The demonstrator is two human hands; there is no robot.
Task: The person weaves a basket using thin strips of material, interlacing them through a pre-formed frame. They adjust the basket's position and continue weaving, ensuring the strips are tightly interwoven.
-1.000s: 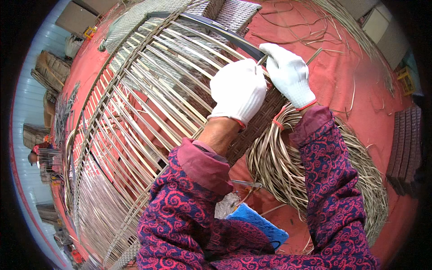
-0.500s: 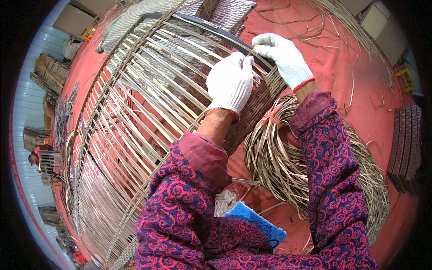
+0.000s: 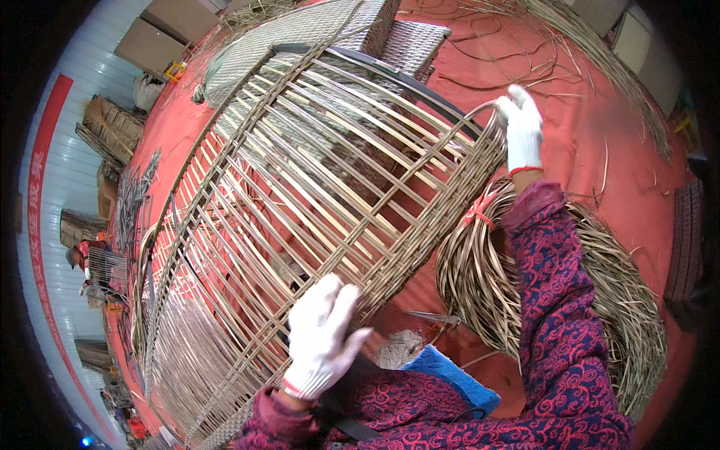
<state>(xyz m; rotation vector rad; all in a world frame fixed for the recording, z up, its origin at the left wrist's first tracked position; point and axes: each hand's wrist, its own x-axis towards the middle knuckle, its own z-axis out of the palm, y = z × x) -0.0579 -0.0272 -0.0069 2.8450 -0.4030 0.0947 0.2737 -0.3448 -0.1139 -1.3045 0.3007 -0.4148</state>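
A large woven frame (image 3: pixel 300 195) of brown and pale strands over long slats leans across the view, with a densely plaited band (image 3: pixel 427 247) along its right edge. At the far right corner of that band, my right hand (image 3: pixel 523 131) in a white glove pinches a weaving strand (image 3: pixel 478 112), which curves from the frame's dark rim to the fingers. My left hand (image 3: pixel 322 334), also white-gloved, is over the near part of the plaited edge. Its fingers are spread with nothing in them; whether it touches the slats I cannot tell.
A big coil of strands (image 3: pixel 480 270) tied with a pink band lies right of the frame on red floor covering (image 3: pixel 555 97). Close to me are a blue pad (image 3: pixel 454 379) and scissors-like metal tool (image 3: pixel 435 317). Woven panels (image 3: pixel 300 45) stand behind; another person (image 3: pixel 86 259) works far left.
My left hand has left the far corner and come down toward me, opening. My right hand has moved outward and right with the strand. The view has shifted slightly.
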